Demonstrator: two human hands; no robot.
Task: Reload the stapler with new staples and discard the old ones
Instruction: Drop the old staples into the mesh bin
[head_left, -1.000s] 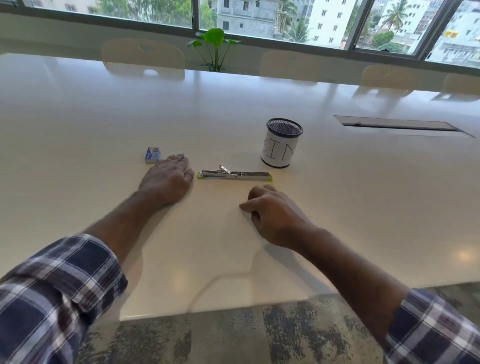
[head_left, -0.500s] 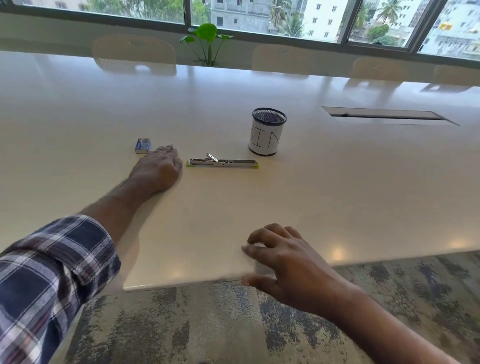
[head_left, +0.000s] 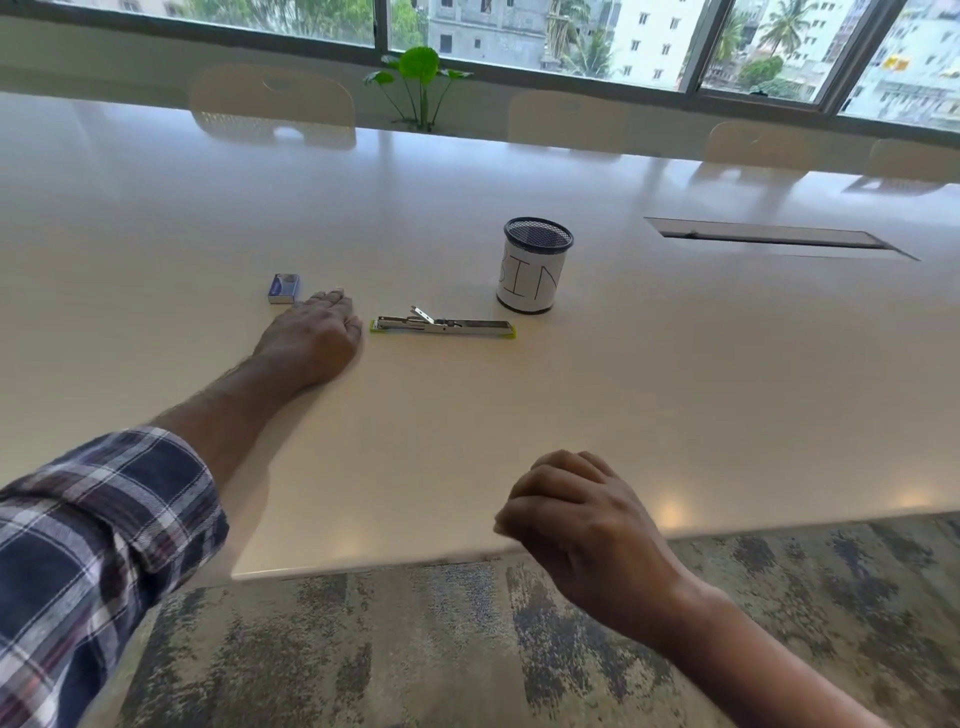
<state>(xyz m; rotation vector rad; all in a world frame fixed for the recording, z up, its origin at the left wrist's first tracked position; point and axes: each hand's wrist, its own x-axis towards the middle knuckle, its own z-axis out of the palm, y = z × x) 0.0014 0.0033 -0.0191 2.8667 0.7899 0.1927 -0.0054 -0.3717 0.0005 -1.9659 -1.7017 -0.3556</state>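
Glossy cream conference table (head_left: 675, 395) under a long window, pale chairs tucked along the far edge, a green leafy plant (head_left: 418, 78) on the far side. Nothing grasped yet: judged to be the opening step, before any reloading or discarding. Left hand (head_left: 311, 338) flat on the tabletop, palm down, fingers (head_left: 327, 299) spread loosely and holding nothing. Just beyond those fingertips, slightly to their left, a small blue cardboard staple box (head_left: 283, 288), near but apparently not touching. Just to the right of the same hand, a slim silver metal stapler with lime-green ends (head_left: 442, 326), lying lengthwise and swung open flat, a small metal tab sticking up near its middle; whether old staples sit in the channel cannot be told from this far off. Beyond the stapler's right end, well ahead of the right hand's knuckles, a cylindrical mesh-rimmed cup wrapped in white paper lettered "BIN" (head_left: 535, 273), upright. Right hand (head_left: 582, 525) at the near table edge, fingers (head_left: 550, 480) curled loosely inward, seemingly empty, though the palm side is hidden. Next move probably calls for taking up the stapler, steadying one end with the left hand, tipping or pulling any leftover strip toward the cup, then opening the box for a fresh strip. Stapler looks light, thin and rigid, likely to slide on the slick top unless pinned.
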